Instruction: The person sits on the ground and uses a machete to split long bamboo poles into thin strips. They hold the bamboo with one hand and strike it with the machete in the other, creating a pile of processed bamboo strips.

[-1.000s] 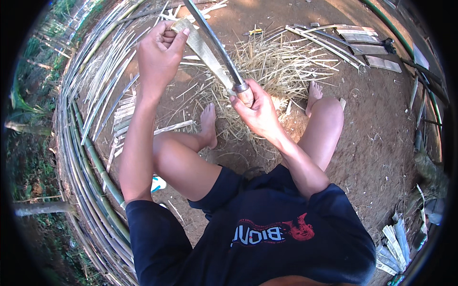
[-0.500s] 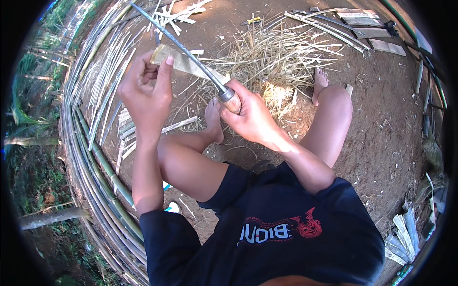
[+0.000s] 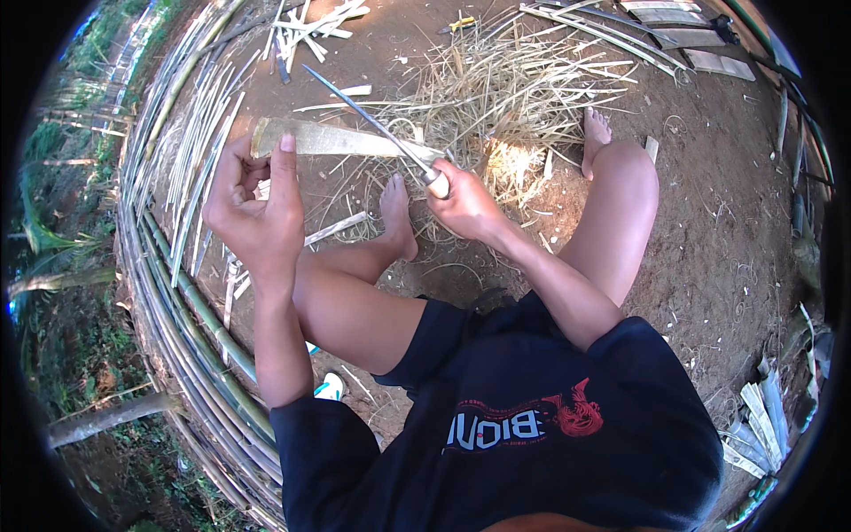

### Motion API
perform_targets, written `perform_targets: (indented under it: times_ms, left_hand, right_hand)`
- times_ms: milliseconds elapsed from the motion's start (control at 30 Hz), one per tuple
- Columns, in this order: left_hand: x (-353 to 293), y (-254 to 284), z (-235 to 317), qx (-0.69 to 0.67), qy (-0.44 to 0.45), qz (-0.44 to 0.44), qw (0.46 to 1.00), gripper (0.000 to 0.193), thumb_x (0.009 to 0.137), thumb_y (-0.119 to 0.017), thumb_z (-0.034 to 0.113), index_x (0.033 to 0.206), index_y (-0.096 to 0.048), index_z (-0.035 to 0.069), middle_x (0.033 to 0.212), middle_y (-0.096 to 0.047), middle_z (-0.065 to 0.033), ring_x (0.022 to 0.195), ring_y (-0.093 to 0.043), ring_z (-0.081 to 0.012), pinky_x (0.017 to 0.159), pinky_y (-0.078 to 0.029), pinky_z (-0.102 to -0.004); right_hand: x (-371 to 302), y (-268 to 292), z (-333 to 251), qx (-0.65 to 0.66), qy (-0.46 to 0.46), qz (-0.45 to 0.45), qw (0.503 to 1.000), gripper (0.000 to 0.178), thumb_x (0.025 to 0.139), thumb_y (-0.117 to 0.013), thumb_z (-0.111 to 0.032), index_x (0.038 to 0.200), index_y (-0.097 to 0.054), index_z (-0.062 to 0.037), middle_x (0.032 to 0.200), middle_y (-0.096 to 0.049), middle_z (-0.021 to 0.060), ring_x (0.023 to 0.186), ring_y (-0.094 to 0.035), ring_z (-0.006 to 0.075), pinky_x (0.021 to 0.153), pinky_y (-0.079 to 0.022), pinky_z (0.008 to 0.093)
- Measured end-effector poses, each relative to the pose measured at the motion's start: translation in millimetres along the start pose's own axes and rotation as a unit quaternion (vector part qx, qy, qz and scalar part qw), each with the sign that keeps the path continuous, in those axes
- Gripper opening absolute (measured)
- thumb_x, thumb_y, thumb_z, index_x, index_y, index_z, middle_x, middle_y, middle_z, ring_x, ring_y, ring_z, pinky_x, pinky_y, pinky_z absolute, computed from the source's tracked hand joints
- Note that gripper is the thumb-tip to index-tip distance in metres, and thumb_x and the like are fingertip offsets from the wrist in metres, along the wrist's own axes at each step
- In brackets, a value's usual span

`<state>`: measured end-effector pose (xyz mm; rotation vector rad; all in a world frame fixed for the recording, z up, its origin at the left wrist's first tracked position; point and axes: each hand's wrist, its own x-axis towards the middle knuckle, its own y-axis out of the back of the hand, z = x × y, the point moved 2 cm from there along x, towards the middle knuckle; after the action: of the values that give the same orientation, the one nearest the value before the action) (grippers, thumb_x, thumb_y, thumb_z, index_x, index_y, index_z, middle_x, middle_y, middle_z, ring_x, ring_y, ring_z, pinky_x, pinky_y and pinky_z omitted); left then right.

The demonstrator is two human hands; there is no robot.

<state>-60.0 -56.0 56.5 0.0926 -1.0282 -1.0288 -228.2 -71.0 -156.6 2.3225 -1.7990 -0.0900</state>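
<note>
My left hand (image 3: 261, 208) pinches the wide end of a pale, flat bamboo strip (image 3: 341, 140) between thumb and fingers. The strip extends to the right, narrowing toward the blade. In my right hand (image 3: 470, 206) is a long, narrow-bladed knife (image 3: 368, 117), gripped by its wooden handle with a metal collar. Its blade points up and to the left, crossing over the strip near my right hand. From this angle I cannot tell whether the edge touches the strip. Both hands are held above the ground, in front of my bent knees.
A heap of thin bamboo shavings (image 3: 505, 97) lies beyond my feet, with a yellow-handled tool (image 3: 458, 26) behind it. Thin strips (image 3: 199, 168) and long bamboo poles (image 3: 199, 310) line the left side. Flat split pieces (image 3: 720, 64) lie far right, and more (image 3: 758, 426) near right.
The knife has swung lower and shows more foreshortened. The bamboo strip is now nearly level, and my left hand has moved slightly left and down.
</note>
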Motion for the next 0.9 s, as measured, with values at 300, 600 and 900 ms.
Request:
perform_targets:
  times_ms: [300, 600, 900]
  left_hand:
    - [-10, 10, -3, 0.051, 0.015, 0.022, 0.998, 0.016, 0.087, -0.071, 0.007, 0.095, -0.063, -0.005, 0.07, -0.062, -0.0034, 0.061, -0.058, -0.0052, 0.054, -0.043, -0.0168]
    - [-11, 19, -16, 0.026, 0.054, 0.052, 0.997, 0.02, 0.088, -0.07, 0.008, 0.099, -0.062, -0.006, 0.074, -0.067, -0.0121, 0.062, -0.065, -0.0117, 0.057, -0.053, -0.0206]
    - [-11, 28, -31, 0.033, 0.049, 0.091, 0.994, 0.017, 0.088, -0.07, 0.009, 0.093, -0.062, -0.005, 0.074, -0.067, -0.0115, 0.061, -0.064, -0.012, 0.056, -0.052, -0.0217]
  right_hand:
    - [-4, -4, -23, 0.022, -0.122, -0.061, 0.99, 0.021, 0.082, -0.059, -0.008, 0.102, -0.053, -0.0105, 0.074, -0.063, 0.0133, 0.068, -0.066, 0.0265, 0.062, -0.05, 0.0414]
    - [-6, -13, -49, 0.024, 0.028, -0.052, 0.998, 0.023, 0.082, -0.06, -0.006, 0.104, -0.053, -0.0073, 0.066, -0.06, 0.013, 0.062, -0.065, 0.0239, 0.057, -0.048, 0.0376]
    - [4, -34, 20, -0.048, -0.02, -0.035, 0.998, 0.015, 0.084, -0.057, -0.007, 0.098, -0.052, -0.0082, 0.066, -0.06, 0.0154, 0.057, -0.062, 0.0241, 0.052, -0.048, 0.0379]
